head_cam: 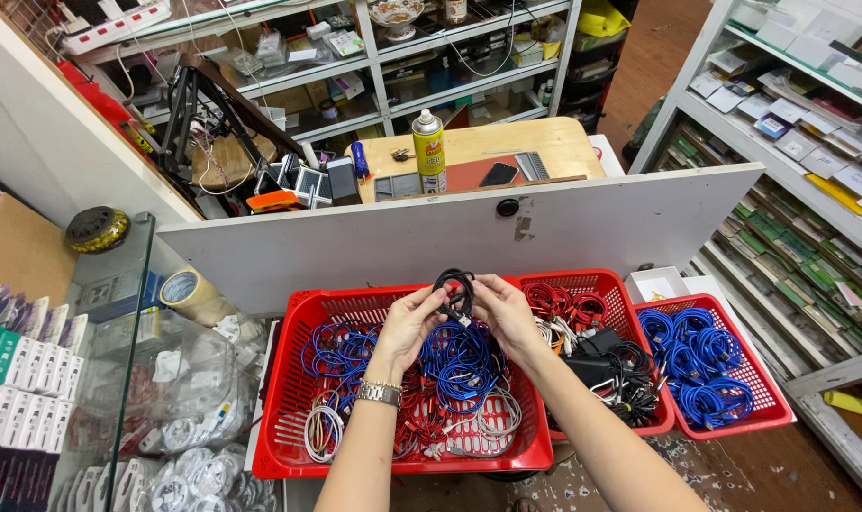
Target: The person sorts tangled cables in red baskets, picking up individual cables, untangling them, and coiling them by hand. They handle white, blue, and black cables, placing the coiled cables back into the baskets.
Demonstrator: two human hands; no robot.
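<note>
Clearly both hands are busy with one thing: the left hand (pixel 410 318), a metal watch (pixel 381 392) on its wrist, and the right hand (pixel 507 311) each pinch a side of a small coil of black cable (pixel 454 290), fingers closed on it and holding it up in the air just above the big red basket (pixel 293 379). To handle such a coil well, I would judge, the loops should stay stacked flat between the fingertips, one hand keeping the bundle steady while the other tends the loose end, so nothing springs open or drops into the tangle below. The cable itself is thin, glossy and dark, wound in a few round turns, with a short end hanging down toward the blue cables (pixel 459 365) heaped in that basket. Right of the big red basket sits a second red basket (pixel 630 284) with black chargers and red leads, and beyond it a third (pixel 767 403) filled with blue coils. Behind the baskets stands a white board (pixel 374 242).
</note>
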